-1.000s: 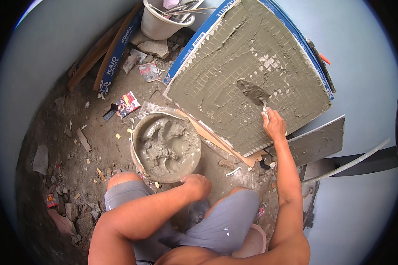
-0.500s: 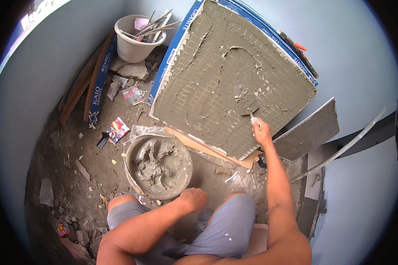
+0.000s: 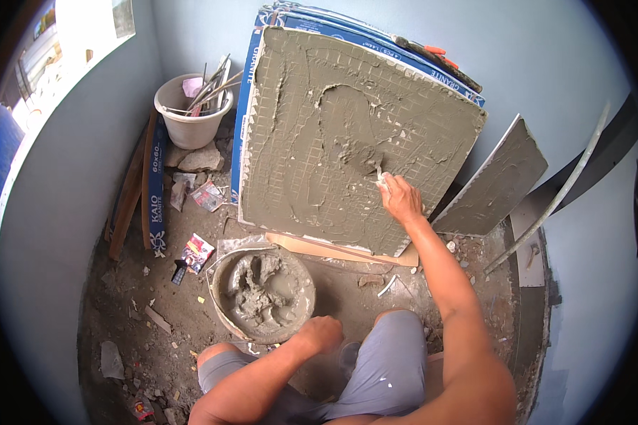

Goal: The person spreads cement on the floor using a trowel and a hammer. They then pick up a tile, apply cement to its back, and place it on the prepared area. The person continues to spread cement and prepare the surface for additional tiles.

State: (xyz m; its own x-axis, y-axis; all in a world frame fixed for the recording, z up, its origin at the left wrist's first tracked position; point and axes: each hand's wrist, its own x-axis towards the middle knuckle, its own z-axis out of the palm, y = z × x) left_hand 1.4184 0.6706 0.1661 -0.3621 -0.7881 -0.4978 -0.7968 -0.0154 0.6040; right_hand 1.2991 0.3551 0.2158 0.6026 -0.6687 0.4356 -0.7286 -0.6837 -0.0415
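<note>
My right hand (image 3: 403, 198) is closed round the handle of a small trowel (image 3: 380, 172). The trowel's blade lies against the mortar-coated back of a large square tile (image 3: 298, 180), beside a wet dark lump of mortar (image 3: 358, 157). This tile leans tilted against a stack of blue boxes (image 3: 245, 92). My left hand (image 3: 322, 334) is curled into a fist near the rim of a bucket (image 3: 306, 312); what it holds, if anything, is hidden. Grey wet mortar (image 3: 259, 290) sits heaped inside the bucket.
A white pail (image 3: 191, 131) with rods and sticks stands at the back left. A second coated tile piece (image 3: 500, 177) leans at the right, near a long curved pipe (image 3: 563, 191). Rubble, wrappers (image 3: 197, 251) and scraps litter the floor. An orange-handled tool (image 3: 436, 51) lies atop the boxes.
The whole view has shifted. The trowel has moved a little up and left across the tile, and a larger dark lump of mortar shows beside its blade. My left hand stays by the bucket.
</note>
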